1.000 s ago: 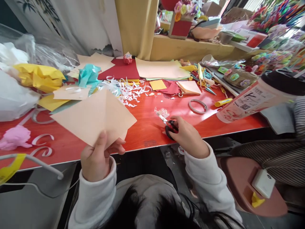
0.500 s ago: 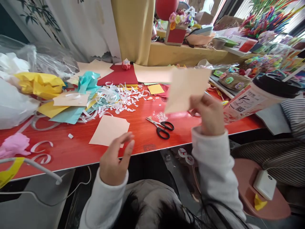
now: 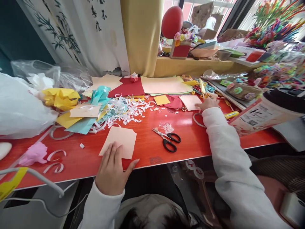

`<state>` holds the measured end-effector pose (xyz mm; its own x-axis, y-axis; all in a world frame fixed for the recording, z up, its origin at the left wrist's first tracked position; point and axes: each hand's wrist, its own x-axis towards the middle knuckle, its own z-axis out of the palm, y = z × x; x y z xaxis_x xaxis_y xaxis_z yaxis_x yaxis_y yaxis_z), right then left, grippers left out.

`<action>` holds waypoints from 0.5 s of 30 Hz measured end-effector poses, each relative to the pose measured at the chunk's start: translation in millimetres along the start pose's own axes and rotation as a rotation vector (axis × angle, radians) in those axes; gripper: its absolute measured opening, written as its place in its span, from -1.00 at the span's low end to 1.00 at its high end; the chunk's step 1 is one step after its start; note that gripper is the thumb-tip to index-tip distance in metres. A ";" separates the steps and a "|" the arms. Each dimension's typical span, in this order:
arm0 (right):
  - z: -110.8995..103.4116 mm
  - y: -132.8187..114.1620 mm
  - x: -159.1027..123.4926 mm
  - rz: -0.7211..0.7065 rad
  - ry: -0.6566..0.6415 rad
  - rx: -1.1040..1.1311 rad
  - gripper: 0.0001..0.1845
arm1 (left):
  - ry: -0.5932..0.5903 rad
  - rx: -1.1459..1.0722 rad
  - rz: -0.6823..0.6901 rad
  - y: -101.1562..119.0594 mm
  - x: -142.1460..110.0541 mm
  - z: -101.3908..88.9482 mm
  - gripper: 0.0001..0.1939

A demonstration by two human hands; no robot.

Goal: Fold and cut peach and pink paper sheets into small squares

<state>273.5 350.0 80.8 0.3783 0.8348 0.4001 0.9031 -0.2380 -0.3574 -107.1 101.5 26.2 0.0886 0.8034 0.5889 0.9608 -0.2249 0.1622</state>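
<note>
Compared with half a second ago, the right hand [image 3: 209, 103] is lower and farther back: it no longer holds a sheet up in the air, and I see it down at the small pile of square, pale peach paper [image 3: 189, 101] near the back of the shiny red table [image 3: 145, 140]. Its fingers are at the right side of the pile, but from my camera I cannot tell if they pinch the paper or just touch it. The left hand [image 3: 112, 171] has come down too, and lies on a loose square of pale peach paper [image 3: 122, 138] near the front edge of the table. I see its fingers flat and close together, with the thumb sticking out to the right. Between the two hands, I find the scissors with black loop handles and metal blades [image 3: 164, 135] lying as before, tips to the back left. A thin, round grey ring [image 3: 194, 120] is just in front of the pile, and the right sleeve [image 3: 220, 136] hides part of it. Left of the pile, I see a red paper scrap [image 3: 175, 102], a small yellow paper square [image 3: 162, 100] and a messy heap of curly white paper strips [image 3: 126, 109]
</note>
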 end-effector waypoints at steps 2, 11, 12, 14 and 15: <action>-9.3 -5.1 -0.1 0.053 0.087 0.008 -0.30 | -0.029 0.012 -0.004 2.8 -1.3 -6.9 -0.41; -97.3 -93.7 -82.8 -0.528 -0.306 0.399 -0.62 | 0.087 0.062 -0.080 6.1 -3.6 -17.0 -0.69; -99.7 -105.3 -101.3 -0.674 -0.498 0.474 -0.65 | 0.133 0.079 -0.142 6.2 -0.6 -17.9 -0.65; -98.0 -125.3 -135.4 -0.836 -0.723 0.519 -0.59 | 0.238 0.089 -0.237 7.1 7.4 -21.9 -0.59; -94.9 -133.2 -149.3 -0.893 -0.756 0.486 -0.52 | 0.289 0.079 -0.268 7.5 12.1 -25.1 -0.56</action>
<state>116.0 209.9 148.7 -0.6768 0.7231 0.1380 0.5557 0.6247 -0.5486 -105.3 95.7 54.4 -0.2345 0.6372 0.7341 0.9581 0.0237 0.2854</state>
